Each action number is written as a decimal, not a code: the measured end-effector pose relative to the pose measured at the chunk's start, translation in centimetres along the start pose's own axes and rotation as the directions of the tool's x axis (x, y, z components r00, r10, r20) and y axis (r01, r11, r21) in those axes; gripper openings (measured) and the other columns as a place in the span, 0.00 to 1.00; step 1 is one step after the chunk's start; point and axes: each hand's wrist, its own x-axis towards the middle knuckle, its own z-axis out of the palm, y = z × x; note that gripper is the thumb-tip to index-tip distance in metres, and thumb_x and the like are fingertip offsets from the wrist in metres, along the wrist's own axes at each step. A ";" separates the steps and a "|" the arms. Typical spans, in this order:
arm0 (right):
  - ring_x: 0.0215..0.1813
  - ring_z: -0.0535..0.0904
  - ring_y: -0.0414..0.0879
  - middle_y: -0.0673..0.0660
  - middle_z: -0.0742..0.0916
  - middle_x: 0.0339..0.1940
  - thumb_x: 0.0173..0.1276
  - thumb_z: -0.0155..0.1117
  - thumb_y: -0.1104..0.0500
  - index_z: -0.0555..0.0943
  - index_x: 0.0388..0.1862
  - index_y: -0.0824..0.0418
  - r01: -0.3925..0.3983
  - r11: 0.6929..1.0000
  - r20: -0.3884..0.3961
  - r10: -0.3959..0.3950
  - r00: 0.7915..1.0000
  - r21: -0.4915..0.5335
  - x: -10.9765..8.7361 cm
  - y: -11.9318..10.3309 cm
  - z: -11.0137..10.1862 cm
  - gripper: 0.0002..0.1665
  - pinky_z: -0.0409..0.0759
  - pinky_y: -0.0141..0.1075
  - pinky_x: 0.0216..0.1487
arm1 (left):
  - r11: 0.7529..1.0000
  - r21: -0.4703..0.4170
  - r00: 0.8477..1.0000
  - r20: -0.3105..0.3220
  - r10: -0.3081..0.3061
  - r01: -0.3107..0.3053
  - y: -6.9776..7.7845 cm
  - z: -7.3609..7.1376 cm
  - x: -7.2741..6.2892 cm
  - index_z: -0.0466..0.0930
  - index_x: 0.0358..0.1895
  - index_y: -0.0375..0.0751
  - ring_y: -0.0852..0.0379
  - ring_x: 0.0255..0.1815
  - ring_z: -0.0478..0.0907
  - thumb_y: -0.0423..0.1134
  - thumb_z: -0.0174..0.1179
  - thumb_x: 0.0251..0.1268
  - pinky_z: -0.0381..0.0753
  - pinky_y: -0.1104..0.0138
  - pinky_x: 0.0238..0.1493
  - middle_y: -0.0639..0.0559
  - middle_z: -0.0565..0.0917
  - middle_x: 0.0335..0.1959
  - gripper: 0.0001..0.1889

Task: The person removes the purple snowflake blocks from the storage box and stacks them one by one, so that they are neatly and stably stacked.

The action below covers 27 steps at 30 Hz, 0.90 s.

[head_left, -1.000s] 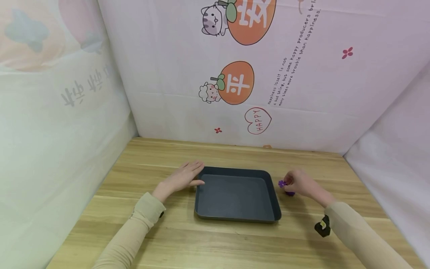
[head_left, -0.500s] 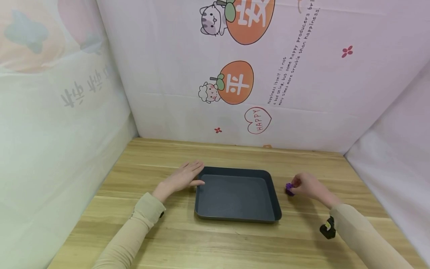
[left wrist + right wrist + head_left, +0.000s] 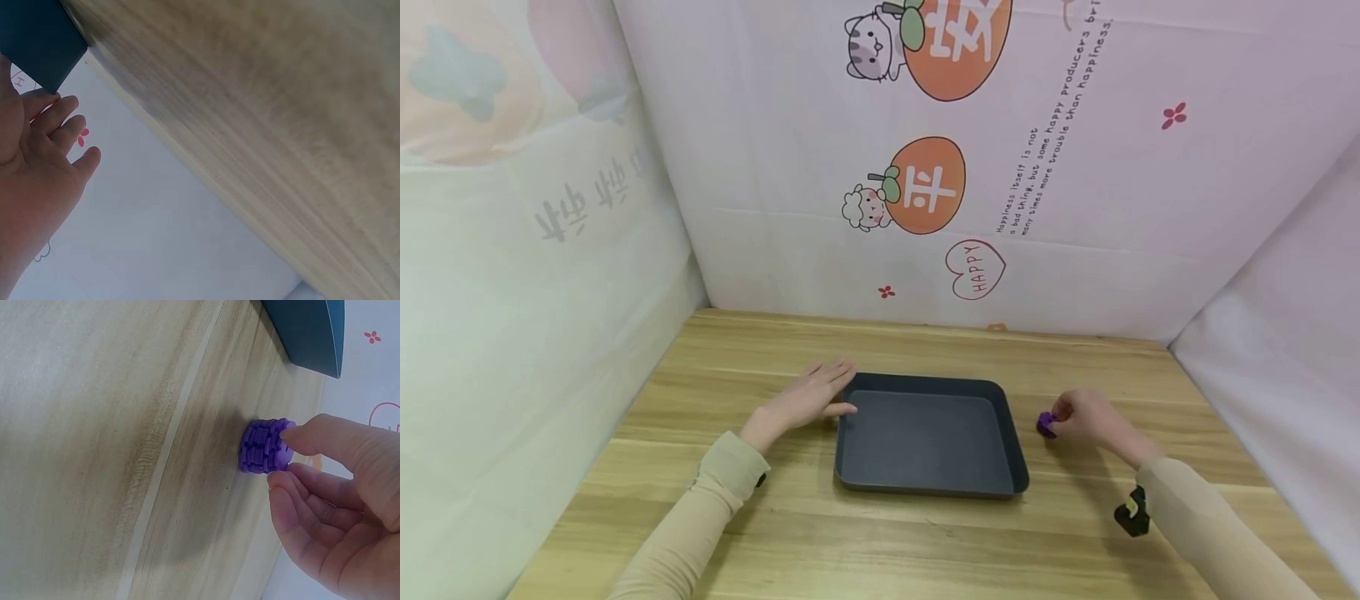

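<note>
A short stack of purple notched discs (image 3: pixel 265 447) stands on the wooden table, just right of the dark tray (image 3: pixel 925 479). My right hand (image 3: pixel 1092 419) pinches the top of this stack between thumb and fingertips, as the right wrist view shows. From the head view the stack (image 3: pixel 1047 424) is partly covered by those fingers. My left hand (image 3: pixel 803 398) lies at the tray's far left corner with its fingers straight, fingertips right at the rim. In the left wrist view the fingers of the left hand (image 3: pixel 47 140) are beside the tray's outer wall (image 3: pixel 40 40).
A white printed cloth (image 3: pixel 790 167) rises behind the table's far edge, and plain white cloth (image 3: pixel 550 317) walls the left and right sides. Bare wooden tabletop (image 3: pixel 880 550) shows in front of the tray. A black wrist device (image 3: pixel 1132 512) hangs under the right sleeve.
My right hand has moved right, away from the tray, and brought a purple disc from beside the stack onto its top. My left hand and the tray have stayed put.
</note>
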 end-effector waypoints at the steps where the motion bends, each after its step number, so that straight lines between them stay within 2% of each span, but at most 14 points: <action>1: 0.33 0.81 0.47 0.60 0.87 0.30 0.57 0.72 0.64 0.84 0.35 0.71 0.001 1.000 -0.001 -0.001 1.000 -0.003 0.0 0.0 0.0 0.11 0.85 0.42 0.35 | 1.000 -0.002 1.000 0.001 -0.002 0.002 0.0 0.0 0.0 0.52 0.78 0.36 0.42 0.82 0.50 0.58 0.51 0.74 0.50 0.45 0.83 0.39 0.54 0.81 0.40; 19: 0.34 0.82 0.48 0.60 0.87 0.31 0.58 0.73 0.61 0.84 0.35 0.70 0.014 1.000 -0.020 -0.014 1.000 -0.008 -0.2 0.4 -0.2 0.12 0.84 0.42 0.36 | 1.000 -0.028 1.000 -0.015 0.008 -0.008 0.2 -0.1 0.0 0.54 0.78 0.35 0.41 0.82 0.51 0.58 0.52 0.73 0.50 0.44 0.82 0.38 0.55 0.80 0.40; 27: 0.35 0.83 0.51 0.62 0.87 0.32 0.64 0.66 0.62 0.83 0.36 0.72 0.039 0.999 -0.096 -0.040 0.995 -0.011 -0.4 0.6 -0.1 0.11 0.85 0.44 0.35 | 0.999 -0.037 1.000 0.002 -0.006 0.006 0.1 -0.2 0.3 0.53 0.78 0.36 0.42 0.82 0.50 0.60 0.50 0.74 0.50 0.44 0.82 0.39 0.54 0.81 0.41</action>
